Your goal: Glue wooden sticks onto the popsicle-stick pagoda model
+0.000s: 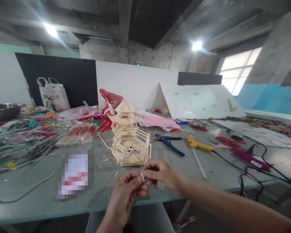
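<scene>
Just above the table's front edge, my left hand (129, 190) and my right hand (161, 171) meet fingertip to fingertip. Pinched between them is a small pale wooden stick piece (142, 176), partly covered by the fingers. Right behind the hands stands a pagoda model (131, 144) built of thin wooden sticks, with a pointed roof and a railed base. Short stick offcuts (106, 160) lie to its left. Blue-handled pliers (171, 145) rest to its right, and beyond them lies a yellow glue gun (200, 144) with a clear glue stick (199, 162) by its nozzle.
Bagged red-and-tan sticks (79, 133) and tangled wires lie on the left, near a metal bowl (5, 111). A blurred packet (75, 174) sits by my left hand. Pink paper (160, 121) is behind the model. A purple glue gun (253, 160) and black cords occupy the right.
</scene>
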Available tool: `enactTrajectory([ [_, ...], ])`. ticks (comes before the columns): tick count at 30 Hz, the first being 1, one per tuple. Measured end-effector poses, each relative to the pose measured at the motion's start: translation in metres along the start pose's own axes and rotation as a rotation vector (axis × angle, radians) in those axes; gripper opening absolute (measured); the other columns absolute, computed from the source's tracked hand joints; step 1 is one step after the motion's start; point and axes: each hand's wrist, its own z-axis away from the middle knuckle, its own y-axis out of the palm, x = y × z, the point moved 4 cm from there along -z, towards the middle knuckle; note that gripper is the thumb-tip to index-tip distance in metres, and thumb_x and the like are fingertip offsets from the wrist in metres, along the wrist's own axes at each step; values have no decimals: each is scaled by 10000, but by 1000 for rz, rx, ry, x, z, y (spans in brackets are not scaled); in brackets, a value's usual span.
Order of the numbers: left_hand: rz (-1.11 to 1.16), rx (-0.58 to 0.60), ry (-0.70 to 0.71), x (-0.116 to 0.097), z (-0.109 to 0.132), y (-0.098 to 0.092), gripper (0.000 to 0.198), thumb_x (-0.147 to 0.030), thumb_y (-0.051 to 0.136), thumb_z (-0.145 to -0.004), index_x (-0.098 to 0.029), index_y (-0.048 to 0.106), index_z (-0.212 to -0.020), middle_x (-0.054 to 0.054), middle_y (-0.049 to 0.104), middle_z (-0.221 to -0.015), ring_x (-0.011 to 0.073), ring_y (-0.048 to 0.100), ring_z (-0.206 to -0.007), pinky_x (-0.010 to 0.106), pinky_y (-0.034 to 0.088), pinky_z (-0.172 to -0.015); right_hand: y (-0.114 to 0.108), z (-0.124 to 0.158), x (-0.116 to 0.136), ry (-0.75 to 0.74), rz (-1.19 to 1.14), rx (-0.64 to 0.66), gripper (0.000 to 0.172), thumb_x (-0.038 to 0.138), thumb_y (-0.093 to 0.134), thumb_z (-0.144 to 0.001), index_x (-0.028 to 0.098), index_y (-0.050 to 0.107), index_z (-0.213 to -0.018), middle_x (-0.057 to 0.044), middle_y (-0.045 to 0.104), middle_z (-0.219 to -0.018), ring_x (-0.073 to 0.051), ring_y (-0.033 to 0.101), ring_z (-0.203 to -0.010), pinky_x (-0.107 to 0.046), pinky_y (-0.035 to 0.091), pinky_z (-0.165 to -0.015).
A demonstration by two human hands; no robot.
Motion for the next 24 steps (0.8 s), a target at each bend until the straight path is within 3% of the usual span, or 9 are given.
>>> enactTrajectory([
  [24, 4, -9, 19, 1, -1, -2, 226, -209, 759, -614, -91, 630, -758, 16, 635, -624, 91, 602, -522, 170, 505, -486, 5, 1, 1, -16, 36, -24, 320, 409, 662, -667, 119, 556, -749, 25, 522, -566, -66, 478, -475, -172, 399, -389],
])
